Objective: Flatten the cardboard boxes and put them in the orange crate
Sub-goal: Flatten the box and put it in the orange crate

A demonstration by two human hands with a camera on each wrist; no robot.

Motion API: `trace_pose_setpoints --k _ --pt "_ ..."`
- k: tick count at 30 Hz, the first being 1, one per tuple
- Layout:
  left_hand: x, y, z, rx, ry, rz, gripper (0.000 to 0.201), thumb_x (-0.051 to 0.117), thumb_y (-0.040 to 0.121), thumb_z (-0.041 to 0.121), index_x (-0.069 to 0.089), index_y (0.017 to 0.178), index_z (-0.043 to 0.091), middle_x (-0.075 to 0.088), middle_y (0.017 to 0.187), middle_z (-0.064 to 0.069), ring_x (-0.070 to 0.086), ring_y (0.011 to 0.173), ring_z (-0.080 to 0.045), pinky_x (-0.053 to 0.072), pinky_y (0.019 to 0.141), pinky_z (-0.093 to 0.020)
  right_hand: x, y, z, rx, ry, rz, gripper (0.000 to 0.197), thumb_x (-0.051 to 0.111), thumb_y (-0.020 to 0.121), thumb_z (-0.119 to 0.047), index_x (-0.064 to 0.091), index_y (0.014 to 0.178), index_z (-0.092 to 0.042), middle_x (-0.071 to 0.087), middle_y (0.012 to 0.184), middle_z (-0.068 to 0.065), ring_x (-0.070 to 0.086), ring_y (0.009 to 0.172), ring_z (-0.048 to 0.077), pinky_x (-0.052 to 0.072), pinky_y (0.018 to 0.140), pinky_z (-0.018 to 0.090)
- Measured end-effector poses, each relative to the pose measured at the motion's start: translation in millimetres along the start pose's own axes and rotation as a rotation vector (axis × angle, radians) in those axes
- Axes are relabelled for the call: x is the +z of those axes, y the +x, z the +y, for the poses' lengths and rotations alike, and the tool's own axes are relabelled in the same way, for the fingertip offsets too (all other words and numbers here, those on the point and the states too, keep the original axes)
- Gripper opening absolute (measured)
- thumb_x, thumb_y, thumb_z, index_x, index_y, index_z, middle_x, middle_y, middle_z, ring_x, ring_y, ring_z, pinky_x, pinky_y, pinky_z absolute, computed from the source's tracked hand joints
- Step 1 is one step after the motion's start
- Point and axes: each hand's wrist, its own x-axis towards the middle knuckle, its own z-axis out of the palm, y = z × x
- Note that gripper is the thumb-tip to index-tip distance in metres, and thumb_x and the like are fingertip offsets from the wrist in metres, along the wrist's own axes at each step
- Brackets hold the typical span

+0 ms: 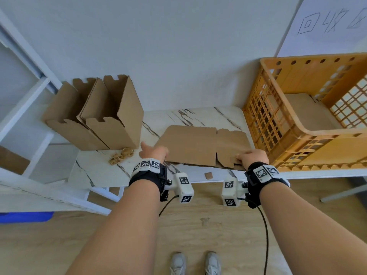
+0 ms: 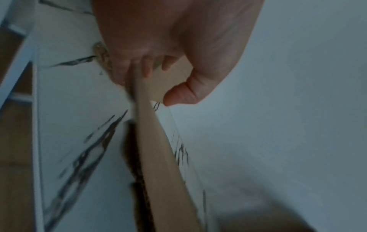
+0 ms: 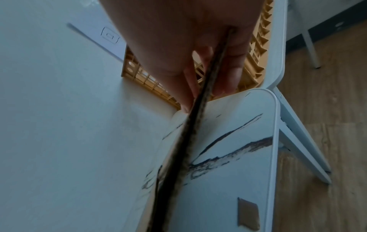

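A flattened cardboard box (image 1: 200, 145) lies on the marble table (image 1: 95, 171), its near edge slightly lifted at the table's front. My left hand (image 1: 158, 151) holds its near left corner; the left wrist view shows the board's edge (image 2: 155, 141) running between the fingers (image 2: 148, 69), with the thumb (image 2: 178, 95) standing off. My right hand (image 1: 243, 156) pinches the near right flap, the edge (image 3: 190, 133) caught between thumb and fingers (image 3: 228, 75). To the right, the orange crate (image 1: 297, 132) holds another flat cardboard (image 1: 305, 112). Two upright open boxes (image 1: 111, 114) (image 1: 65, 116) stand at the left.
Crumpled brown tape scraps (image 1: 121, 155) lie in front of the upright boxes. A small cardboard piece (image 1: 208, 175) sits on the table's front edge. A white shelf frame (image 1: 25, 108) stands to the left, the wall is close behind, and a paper sign (image 1: 327, 24) hangs above the crate.
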Motion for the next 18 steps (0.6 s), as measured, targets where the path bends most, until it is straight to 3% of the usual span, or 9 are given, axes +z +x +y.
trace_pose_setpoints --k 3,5,7,10,13,16,18 --pt "9 -3 -2 0.146 0.362 0.018 0.088 0.056 0.076 0.010 0.014 0.151 0.027 0.013 0.157 -0.006 0.012 0.145 -0.028 0.021 0.114 -0.052 11 9 1 -0.040 -0.019 0.003 0.038 0.065 0.085 -0.018 0.062 0.122 -0.016 0.055 0.126 0.016 0.059 0.089 0.027 0.053 0.086 0.039" --pt "22 -1 -8 0.243 0.592 -0.023 0.080 0.055 0.078 0.016 0.021 0.150 0.030 0.008 0.159 -0.001 0.003 0.146 -0.024 0.005 0.118 -0.052 16 15 1 -0.047 -0.018 -0.015 0.046 0.065 0.084 -0.017 0.056 0.129 -0.019 0.050 0.131 0.016 0.057 0.088 0.027 0.052 0.089 0.039" --pt "36 0 -12 0.341 0.673 -0.112 0.076 0.053 0.082 0.014 0.022 0.150 0.030 0.003 0.160 0.001 0.002 0.147 -0.024 0.006 0.119 -0.049 20 22 1 -0.050 -0.024 -0.023 0.049 0.064 0.085 -0.016 0.050 0.132 -0.022 0.043 0.132 0.016 0.056 0.088 0.028 0.052 0.089 0.039" --pt "59 3 -19 0.452 0.793 -0.206 0.075 0.051 0.085 0.012 0.021 0.150 0.033 -0.002 0.161 0.002 0.001 0.147 -0.026 0.012 0.119 -0.048 25 31 4 -0.108 -0.095 -0.030 0.049 0.061 0.088 -0.016 0.045 0.134 -0.023 0.039 0.130 0.015 0.054 0.081 0.027 0.049 0.078 0.032" --pt "79 12 -26 0.476 0.875 -0.254 0.072 0.051 0.091 0.012 0.019 0.150 0.037 -0.006 0.161 0.002 -0.004 0.147 -0.025 0.007 0.120 -0.048 32 41 7 -0.143 -0.162 -0.040 0.051 0.060 0.088 -0.021 0.043 0.136 -0.021 0.039 0.129 0.014 0.056 0.083 0.029 0.049 0.081 0.033" --pt "95 21 -30 0.497 0.890 -0.265 0.067 0.049 0.094 0.012 0.022 0.149 0.037 -0.004 0.161 0.001 -0.006 0.147 -0.026 0.006 0.120 -0.047 40 49 6 -0.168 -0.287 -0.067 0.059 0.057 0.086 -0.017 0.040 0.142 -0.025 0.034 0.139 0.013 0.050 0.115 0.033 0.047 0.097 0.042" --pt "102 27 -31 0.501 0.903 -0.263 0.063 0.049 0.096 0.017 0.022 0.149 0.036 -0.004 0.161 -0.001 -0.006 0.147 -0.027 0.010 0.119 -0.047 46 51 2 -0.291 -0.410 -0.063 0.066 0.056 0.087 -0.016 0.033 0.147 -0.031 0.021 0.154 0.011 0.026 0.139 0.032 0.030 0.113 0.047"
